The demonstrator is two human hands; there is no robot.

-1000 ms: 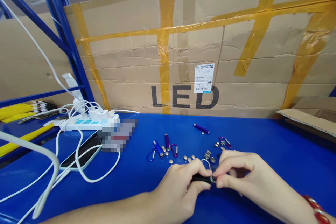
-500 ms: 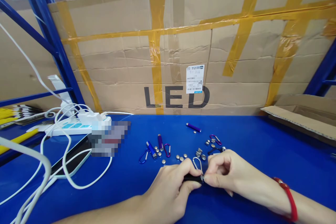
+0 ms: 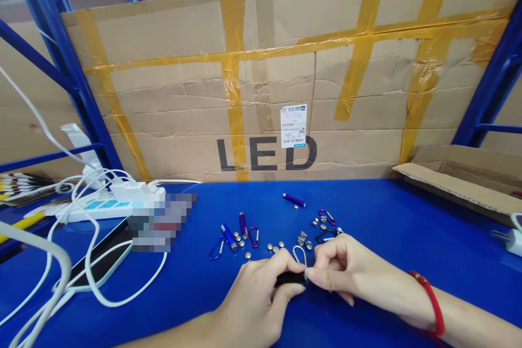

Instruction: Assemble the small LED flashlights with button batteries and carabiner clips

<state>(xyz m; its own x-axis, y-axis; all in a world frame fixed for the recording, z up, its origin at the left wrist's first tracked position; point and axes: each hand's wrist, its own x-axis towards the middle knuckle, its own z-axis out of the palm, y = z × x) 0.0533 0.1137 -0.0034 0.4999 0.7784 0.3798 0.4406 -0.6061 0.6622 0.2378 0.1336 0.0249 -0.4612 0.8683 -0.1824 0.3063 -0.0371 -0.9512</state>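
Note:
My left hand [image 3: 256, 296] grips a small black keychain flashlight [image 3: 290, 278] lying sideways between thumb and fingers. A silver carabiner [image 3: 299, 254] stands up at the flashlight's right end. There my right hand [image 3: 340, 269] has thumb and forefinger pinched together; whatever is between the tips is hidden. Just beyond the hands lie several button cells [image 3: 281, 244], some in a small pile [image 3: 302, 238]. A blue flashlight [image 3: 229, 237] with a blue carabiner [image 3: 216, 248] and a purple flashlight [image 3: 243, 225] with a purple carabiner [image 3: 253, 237] lie to the left. Another dark carabiner [image 3: 325, 236] is beside my right knuckles.
Farther back lies another purple flashlight [image 3: 294, 199]. On the left, white cables cross a phone [image 3: 101, 255] and a power strip [image 3: 98, 204]. A large taped cardboard sheet [image 3: 183, 119] closes off the back. An open cardboard box [image 3: 460, 176] and a white plug [image 3: 511, 239] are at right.
The view has shifted, so the table's contents appear farther left and the white plug at right has come into view. Both hands keep their hold at the flashlight's end.

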